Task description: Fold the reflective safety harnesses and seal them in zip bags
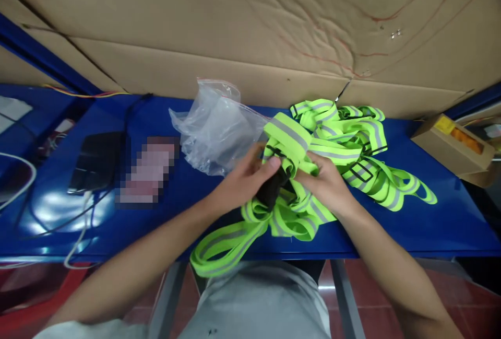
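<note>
Left hand (250,174) and right hand (326,182), both gripping one lime strap bundle (289,132); one strap heap (370,130) just beyond; one cardboard box (450,151), something orange (467,141) inside!

A black flat device (97,159) with a white cable (87,199) lies on the blue table (438,224), left of a cardboard box (450,145).

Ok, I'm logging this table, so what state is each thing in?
Left hand: closed on the held straps, thumb on top.
Right hand: at them, fingers partly hidden.
Held straps: bunched, one loop over the edge of the table.
Other straps: heaped loosely.
Plastic bags: crumpled.
Box: seems open, orange showing.
Black device: lying flat, white cable at one end.
Blurred item: cannot tell.
</note>
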The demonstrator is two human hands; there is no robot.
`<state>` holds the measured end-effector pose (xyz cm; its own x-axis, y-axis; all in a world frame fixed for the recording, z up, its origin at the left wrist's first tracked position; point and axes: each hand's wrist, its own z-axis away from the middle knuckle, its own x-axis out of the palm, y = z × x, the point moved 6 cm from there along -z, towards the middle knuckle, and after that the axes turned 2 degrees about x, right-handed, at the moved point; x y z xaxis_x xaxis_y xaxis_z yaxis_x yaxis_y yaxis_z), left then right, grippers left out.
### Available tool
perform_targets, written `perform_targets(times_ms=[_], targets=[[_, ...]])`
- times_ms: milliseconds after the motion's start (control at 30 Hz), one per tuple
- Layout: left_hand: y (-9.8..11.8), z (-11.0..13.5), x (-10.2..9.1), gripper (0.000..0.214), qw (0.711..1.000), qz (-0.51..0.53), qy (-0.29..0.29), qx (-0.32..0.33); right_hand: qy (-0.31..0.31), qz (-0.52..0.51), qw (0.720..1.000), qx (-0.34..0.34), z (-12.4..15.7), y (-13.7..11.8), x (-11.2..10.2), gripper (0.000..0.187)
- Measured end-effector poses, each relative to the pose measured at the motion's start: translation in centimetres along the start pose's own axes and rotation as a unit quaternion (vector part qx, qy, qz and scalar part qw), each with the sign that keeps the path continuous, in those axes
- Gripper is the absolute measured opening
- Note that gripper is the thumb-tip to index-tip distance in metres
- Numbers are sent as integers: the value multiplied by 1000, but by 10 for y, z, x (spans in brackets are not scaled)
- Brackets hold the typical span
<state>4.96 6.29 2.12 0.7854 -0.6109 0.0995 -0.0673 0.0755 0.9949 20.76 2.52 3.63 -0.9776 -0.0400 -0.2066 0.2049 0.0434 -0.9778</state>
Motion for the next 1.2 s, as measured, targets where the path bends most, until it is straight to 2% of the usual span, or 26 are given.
perform_targets(times_ms=[67,133,200,267,367,400,467,533,600,700,767,867,933,1000,1133,1200], targets=[[5,5,4,89,994,-98,17,46,80,4,997,0,3,-3,-11,19],[7,10,9,94,981,-186,9,63,126,12,992,9,8,-5,-19,14],[8,13,12,78,976,-208,-11,54,149,13,989,21,13,-6,-28,23],[10,13,12,59,984,-167,-37,48,176,32,983,32,17,-8,-44,32],[14,10,5,49,991,-121,-51,39,193,192,961,44,20,-14,-79,37],[15,8,1,50,988,-143,-33,48,180,268,946,30,20,-19,-88,38],[20,7,-7,55,962,-254,22,92,173,385,905,-53,20,-33,-96,57],[23,8,-7,58,909,-389,48,144,162,436,871,-160,23,-47,-88,78],[22,9,-1,58,867,-462,22,184,104,456,856,-222,25,-51,-65,85],[23,13,8,62,857,-448,-24,255,-15,479,847,-228,23,-41,-29,83],[27,15,11,63,851,-432,-34,296,-38,476,849,-226,21,-35,-18,74],[30,17,14,46,815,-479,-10,326,-14,460,853,-246,20,-32,-15,56],[31,19,16,31,780,-524,25,341,15,476,840,-260,21,-33,-13,48],[31,21,17,27,754,-546,53,362,41,511,815,-270,23,-34,-5,47],[32,24,20,27,731,-548,76,399,85,593,753,-273,27,-35,20,59],[32,23,21,28,733,-549,77,395,74,615,742,-257,25,-33,30,59]])
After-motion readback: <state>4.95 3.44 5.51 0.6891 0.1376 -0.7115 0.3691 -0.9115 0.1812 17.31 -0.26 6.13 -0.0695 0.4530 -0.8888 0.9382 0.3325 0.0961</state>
